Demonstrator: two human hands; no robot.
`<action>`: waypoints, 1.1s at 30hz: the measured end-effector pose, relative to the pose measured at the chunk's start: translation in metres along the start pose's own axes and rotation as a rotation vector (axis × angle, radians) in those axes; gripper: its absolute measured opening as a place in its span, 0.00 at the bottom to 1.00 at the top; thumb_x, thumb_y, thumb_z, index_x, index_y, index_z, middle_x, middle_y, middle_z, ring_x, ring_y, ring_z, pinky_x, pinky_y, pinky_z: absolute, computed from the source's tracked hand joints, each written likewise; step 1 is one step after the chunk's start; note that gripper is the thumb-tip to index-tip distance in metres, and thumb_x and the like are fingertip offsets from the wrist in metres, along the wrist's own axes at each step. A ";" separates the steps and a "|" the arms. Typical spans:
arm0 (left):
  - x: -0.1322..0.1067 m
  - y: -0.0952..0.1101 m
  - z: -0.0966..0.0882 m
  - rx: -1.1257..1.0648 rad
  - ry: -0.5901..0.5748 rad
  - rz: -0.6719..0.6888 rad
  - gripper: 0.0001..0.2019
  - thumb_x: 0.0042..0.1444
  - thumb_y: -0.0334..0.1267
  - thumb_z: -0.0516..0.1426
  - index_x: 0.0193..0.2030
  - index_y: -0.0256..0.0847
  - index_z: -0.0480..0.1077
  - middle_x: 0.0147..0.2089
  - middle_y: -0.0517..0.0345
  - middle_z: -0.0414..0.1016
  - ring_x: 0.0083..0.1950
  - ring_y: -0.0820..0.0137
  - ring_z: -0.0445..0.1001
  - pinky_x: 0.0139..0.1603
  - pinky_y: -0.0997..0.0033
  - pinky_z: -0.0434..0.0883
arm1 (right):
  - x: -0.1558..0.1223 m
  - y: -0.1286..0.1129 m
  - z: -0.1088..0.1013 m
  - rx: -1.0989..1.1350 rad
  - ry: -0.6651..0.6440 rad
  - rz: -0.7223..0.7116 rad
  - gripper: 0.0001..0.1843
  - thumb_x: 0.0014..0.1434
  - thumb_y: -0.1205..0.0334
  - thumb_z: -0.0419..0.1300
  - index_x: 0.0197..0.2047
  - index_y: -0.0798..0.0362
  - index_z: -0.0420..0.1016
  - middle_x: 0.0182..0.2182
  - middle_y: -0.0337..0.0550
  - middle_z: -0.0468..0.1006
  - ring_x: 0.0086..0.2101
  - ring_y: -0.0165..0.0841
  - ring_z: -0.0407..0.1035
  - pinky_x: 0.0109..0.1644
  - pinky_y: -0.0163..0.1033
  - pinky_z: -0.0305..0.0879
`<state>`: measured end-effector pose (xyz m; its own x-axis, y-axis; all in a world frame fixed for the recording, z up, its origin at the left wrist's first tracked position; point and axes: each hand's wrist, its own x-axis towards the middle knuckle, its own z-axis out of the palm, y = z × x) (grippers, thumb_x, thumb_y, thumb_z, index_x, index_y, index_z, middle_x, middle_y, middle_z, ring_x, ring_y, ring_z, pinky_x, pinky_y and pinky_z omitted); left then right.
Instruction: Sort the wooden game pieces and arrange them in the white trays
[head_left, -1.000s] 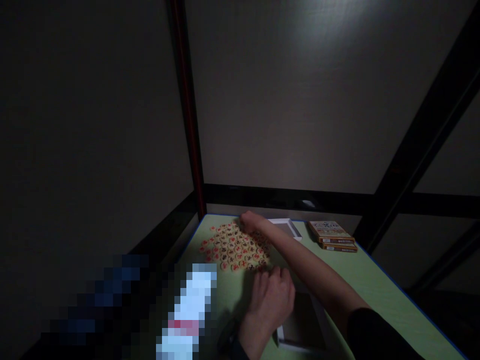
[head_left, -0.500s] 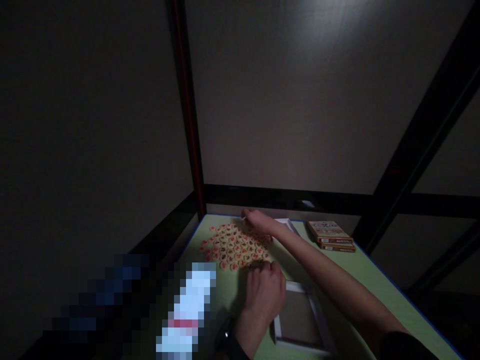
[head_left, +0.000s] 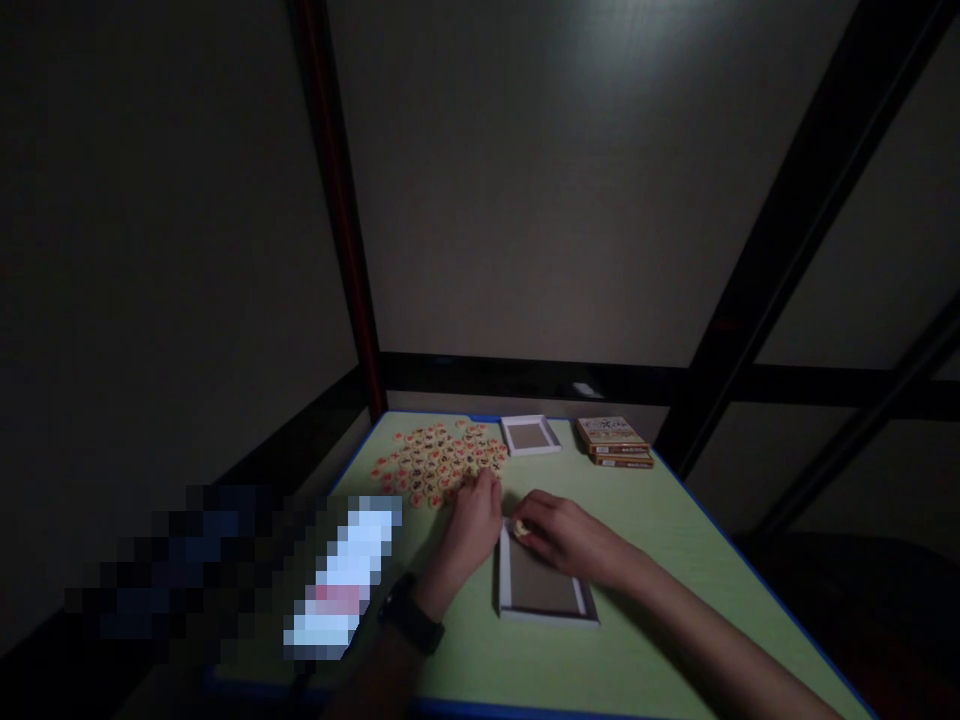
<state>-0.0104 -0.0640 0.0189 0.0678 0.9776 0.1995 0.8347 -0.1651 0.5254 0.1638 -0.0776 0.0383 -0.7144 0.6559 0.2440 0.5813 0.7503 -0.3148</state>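
Observation:
Several round pale game pieces (head_left: 439,460) with red and black marks lie spread on the green table (head_left: 660,560) at the far left. My left hand (head_left: 472,520) rests fingers down at the near edge of the pieces, a dark watch on its wrist. My right hand (head_left: 559,535) is closed in a pinch over the far left corner of a shallow white tray (head_left: 544,590), a pale piece at its fingertips.
A second white tray (head_left: 529,435) sits at the table's far edge, right of the pieces. Stacked orange-edged boxes (head_left: 615,441) lie further right. A blurred-out patch covers the near left. Dark frame bars stand behind the table.
My right hand has drawn back from the far side of the pieces to the near tray's corner. The view has shifted and the left hand stays by the pieces' near edge.

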 end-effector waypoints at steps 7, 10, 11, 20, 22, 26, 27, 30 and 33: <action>0.002 -0.005 0.004 -0.203 0.012 -0.031 0.10 0.63 0.28 0.47 0.33 0.42 0.64 0.29 0.62 0.73 0.30 0.73 0.73 0.33 0.76 0.64 | 0.003 0.007 0.023 0.015 0.096 -0.032 0.09 0.64 0.67 0.57 0.46 0.54 0.74 0.41 0.49 0.78 0.39 0.37 0.73 0.44 0.39 0.69; 0.002 -0.003 -0.001 -0.216 0.033 -0.019 0.08 0.60 0.28 0.50 0.32 0.42 0.65 0.28 0.62 0.73 0.32 0.72 0.73 0.35 0.75 0.65 | 0.003 0.012 0.015 0.130 0.257 -0.011 0.12 0.65 0.67 0.56 0.50 0.53 0.73 0.42 0.49 0.78 0.41 0.36 0.73 0.46 0.39 0.69; 0.001 -0.001 -0.003 -0.222 0.021 -0.003 0.07 0.57 0.27 0.51 0.32 0.41 0.66 0.29 0.63 0.73 0.33 0.72 0.74 0.36 0.75 0.65 | 0.002 0.014 0.011 0.163 0.303 0.004 0.12 0.65 0.67 0.56 0.51 0.53 0.73 0.42 0.49 0.79 0.41 0.36 0.73 0.46 0.39 0.69; -0.009 -0.001 -0.006 -0.097 -0.180 0.273 0.12 0.45 0.30 0.61 0.39 0.42 0.75 0.42 0.55 0.78 0.46 0.63 0.74 0.51 0.67 0.69 | -0.001 0.038 -0.003 0.285 0.211 0.139 0.16 0.49 0.78 0.61 0.41 0.56 0.80 0.35 0.44 0.77 0.30 0.31 0.70 0.34 0.34 0.65; -0.008 -0.005 -0.001 -0.092 -0.171 0.275 0.12 0.45 0.29 0.60 0.39 0.41 0.75 0.42 0.55 0.78 0.47 0.63 0.74 0.51 0.67 0.69 | -0.001 0.034 -0.003 0.228 0.170 0.140 0.14 0.49 0.76 0.63 0.40 0.56 0.80 0.32 0.43 0.76 0.29 0.31 0.70 0.34 0.33 0.63; -0.005 -0.009 0.006 -0.091 -0.143 0.274 0.10 0.46 0.27 0.60 0.37 0.40 0.75 0.40 0.54 0.79 0.46 0.64 0.75 0.50 0.67 0.70 | -0.002 0.023 -0.005 0.095 0.093 0.123 0.09 0.51 0.66 0.69 0.38 0.56 0.80 0.31 0.43 0.77 0.30 0.33 0.71 0.35 0.34 0.62; -0.004 -0.009 0.006 -0.091 -0.141 0.273 0.10 0.46 0.28 0.59 0.37 0.40 0.75 0.40 0.54 0.79 0.45 0.64 0.75 0.49 0.67 0.70 | -0.002 0.021 -0.006 0.061 0.067 0.122 0.09 0.51 0.65 0.70 0.38 0.56 0.80 0.31 0.44 0.78 0.31 0.33 0.71 0.35 0.34 0.62; -0.005 -0.008 0.005 -0.094 -0.142 0.256 0.10 0.45 0.28 0.59 0.36 0.40 0.75 0.39 0.55 0.79 0.44 0.65 0.75 0.49 0.68 0.70 | -0.003 0.015 -0.008 -0.052 -0.001 0.124 0.10 0.51 0.61 0.71 0.37 0.55 0.80 0.33 0.45 0.79 0.32 0.35 0.72 0.35 0.35 0.61; -0.006 -0.005 0.002 -0.089 -0.149 0.231 0.10 0.45 0.27 0.59 0.35 0.40 0.74 0.39 0.56 0.78 0.44 0.65 0.74 0.49 0.68 0.70 | -0.004 0.012 -0.008 -0.154 -0.044 0.107 0.13 0.54 0.52 0.69 0.35 0.54 0.81 0.33 0.46 0.80 0.31 0.36 0.73 0.34 0.36 0.60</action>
<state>-0.0136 -0.0687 0.0137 0.3360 0.9200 0.2018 0.7370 -0.3903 0.5519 0.1766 -0.0703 0.0404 -0.6596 0.7309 0.1753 0.7053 0.6824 -0.1918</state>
